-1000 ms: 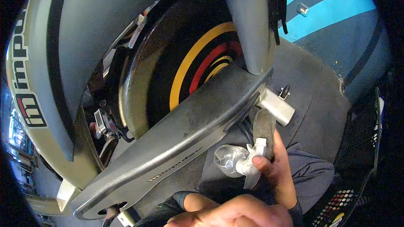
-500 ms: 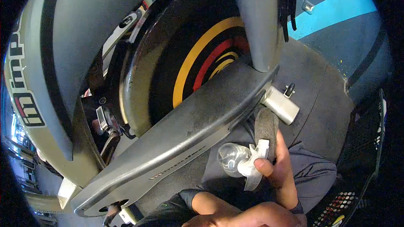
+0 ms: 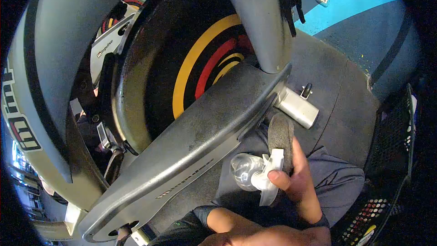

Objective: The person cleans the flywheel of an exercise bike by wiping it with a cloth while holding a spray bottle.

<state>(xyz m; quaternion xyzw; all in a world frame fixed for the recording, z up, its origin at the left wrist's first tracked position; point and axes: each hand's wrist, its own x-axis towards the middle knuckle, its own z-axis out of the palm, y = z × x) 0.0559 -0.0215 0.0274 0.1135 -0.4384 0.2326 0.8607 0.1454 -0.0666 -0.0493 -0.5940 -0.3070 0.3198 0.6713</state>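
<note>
My right hand (image 3: 293, 184) is closed around a clear plastic bulb-like container (image 3: 246, 171) with a white plastic head (image 3: 269, 173). A grey fuzzy pad (image 3: 281, 132) is joined to its upper end. My thumb presses on the white part; the other fingers are mostly behind the pad. The held piece is above my lap, just below the grey lower frame (image 3: 191, 141) of an exercise bike. Bare skin crosses the bottom edge, but no left hand shows.
The bike's black flywheel (image 3: 154, 64) with yellow and red rings stands behind the frame. A metal foot tube (image 3: 298, 108) projects over the dark floor (image 3: 334, 73). At right is a black perforated basket (image 3: 387, 155). A blue-striped wall (image 3: 355, 13) is beyond.
The view has shifted slightly, so the bike, the foot tube and my right hand sit a little farther left. My grip on the clear container and pad stays the same.
</note>
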